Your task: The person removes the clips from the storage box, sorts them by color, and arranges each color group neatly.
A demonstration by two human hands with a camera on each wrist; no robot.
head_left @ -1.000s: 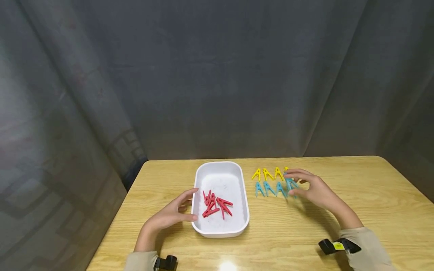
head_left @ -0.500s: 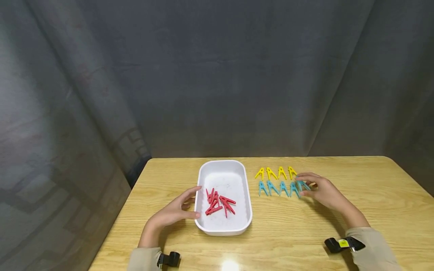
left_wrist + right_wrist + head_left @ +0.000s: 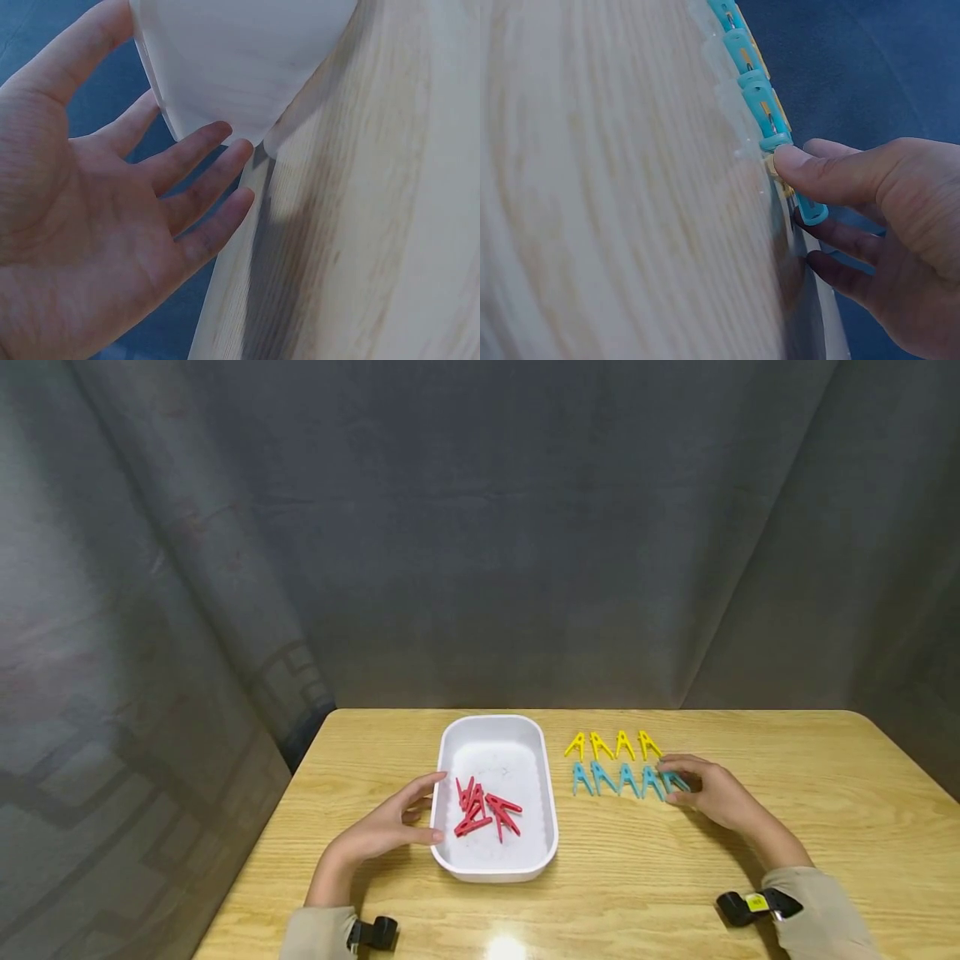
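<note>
A white tray [image 3: 542,793] holds several red clothespins [image 3: 483,810]. My left hand [image 3: 422,810] lies open against the tray's left wall. In the left wrist view its straight fingertips [image 3: 236,154] touch the tray [image 3: 240,67]. Right of the tray lie a row of yellow clothespins [image 3: 611,745] and, nearer me, a row of blue clothespins [image 3: 615,778]. My right hand [image 3: 671,782] is at the right end of the blue row. There it pinches the last blue clothespin [image 3: 811,214] between thumb [image 3: 821,171] and fingers, with the clothespin down on the table.
The wooden table [image 3: 825,793] ends at a grey curtain [image 3: 480,543] behind it. Its left edge drops off beside my left arm. Bare wood lies right of the clothespin rows and in front of the tray.
My right hand has slid right along the blue row and come down at its end, where a fifth blue clothespin now shows. The left hand has stayed at the tray.
</note>
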